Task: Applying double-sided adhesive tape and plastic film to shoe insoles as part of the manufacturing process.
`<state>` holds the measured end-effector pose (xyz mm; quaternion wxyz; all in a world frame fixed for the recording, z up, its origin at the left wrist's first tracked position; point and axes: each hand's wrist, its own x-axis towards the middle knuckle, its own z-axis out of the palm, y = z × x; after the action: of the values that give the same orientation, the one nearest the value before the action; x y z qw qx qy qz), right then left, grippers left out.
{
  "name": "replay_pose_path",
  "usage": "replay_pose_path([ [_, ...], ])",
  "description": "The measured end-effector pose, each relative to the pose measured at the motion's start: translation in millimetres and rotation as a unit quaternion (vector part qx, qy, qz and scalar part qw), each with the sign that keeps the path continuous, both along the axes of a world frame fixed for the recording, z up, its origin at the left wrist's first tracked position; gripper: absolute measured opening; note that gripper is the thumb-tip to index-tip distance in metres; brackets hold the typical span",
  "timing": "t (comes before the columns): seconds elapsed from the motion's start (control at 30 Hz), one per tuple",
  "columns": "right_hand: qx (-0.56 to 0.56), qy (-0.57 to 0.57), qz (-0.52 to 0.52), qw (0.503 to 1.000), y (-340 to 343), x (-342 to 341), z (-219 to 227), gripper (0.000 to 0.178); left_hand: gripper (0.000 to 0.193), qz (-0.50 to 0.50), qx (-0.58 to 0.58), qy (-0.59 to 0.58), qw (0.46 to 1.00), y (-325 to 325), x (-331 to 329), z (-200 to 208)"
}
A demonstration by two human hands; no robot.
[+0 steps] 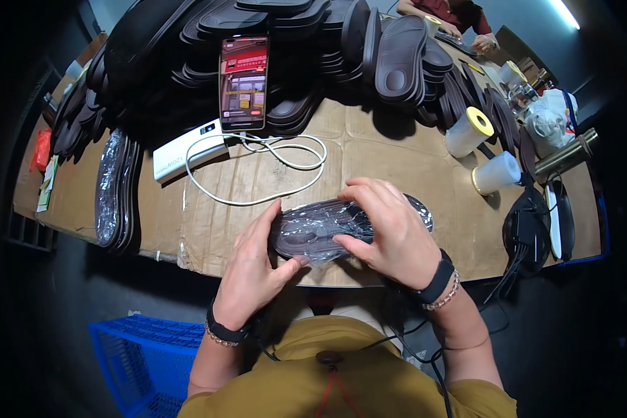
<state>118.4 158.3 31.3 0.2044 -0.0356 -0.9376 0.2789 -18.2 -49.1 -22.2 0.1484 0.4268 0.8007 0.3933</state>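
Dark-brown contoured insole (301,235) in glossy, crinkled clear film (322,256), near front edge of tan cardboard tabletop (369,153). Long axis roughly left-right. Both touching: left hand (249,272) holds left end, thumb nearer body; right hand (396,233) grips past middle. Glare hides whether single or paired.

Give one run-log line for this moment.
left hand: on clear-wrapped insole, left end | right hand: on same insole, right part | phone: lit
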Motion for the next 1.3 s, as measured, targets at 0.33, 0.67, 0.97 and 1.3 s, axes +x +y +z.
replay_pose_path([
  [0.33, 0.180, -0.017, -0.024, 0.983, -11, -33, -16, 0.010, 0.089, -0.022, 0.058, -0.049, 0.997, 2, 0, 5],
  [0.67, 0.086, -0.017, -0.084, 0.993, -7, -38, -9, 0.013, 0.081, -0.046, 0.023, -0.006, 0.999, 7, -2, -1],
  [0.97, 0.107, -0.095, -0.165, 0.976, -2, -42, 1, 0.025, 0.077, -0.048, 0.018, 0.043, 0.998, 7, -5, -1],
  [1.3, -0.070, -0.086, -0.056, 0.992, -34, -21, 3, 0.043, 0.079, -0.042, 0.035, 0.027, 0.998, 10, -1, -3],
])
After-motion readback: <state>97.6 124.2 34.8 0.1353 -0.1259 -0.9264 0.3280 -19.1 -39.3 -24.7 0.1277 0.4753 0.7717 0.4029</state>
